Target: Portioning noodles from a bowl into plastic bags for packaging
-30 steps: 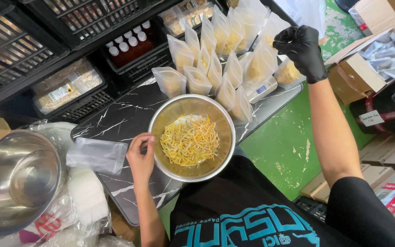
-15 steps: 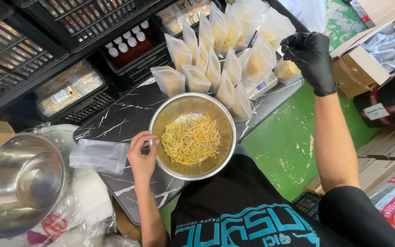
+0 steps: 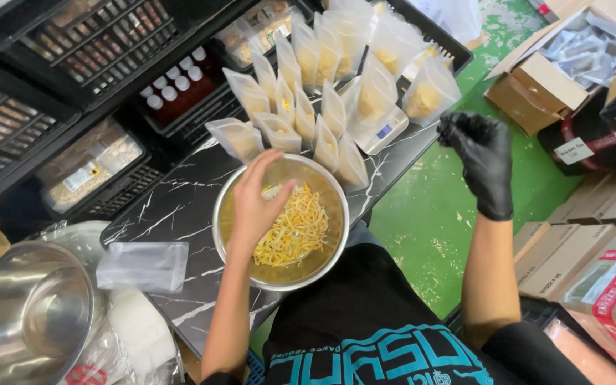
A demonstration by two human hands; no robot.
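Tabletop (image 3: 172,207) of black marble pattern, bearing all listed items. Steel bowl (image 3: 226,246), round, set at the near edge, holding yellow shredded strips (image 3: 297,228). Filled clear pouches (image 3: 322,93), stood in rows just behind the bowl. Flat empty pouch (image 3: 142,266), laid left of the bowl. Left hand (image 3: 258,203), bare, is reached into the bowl, fingers loosely spread and resting on the strips; whether any are pinched cannot be told. Right hand (image 3: 480,160), black-gloved, is held raised off the table's right edge, fingers curled together, nothing seen in them.
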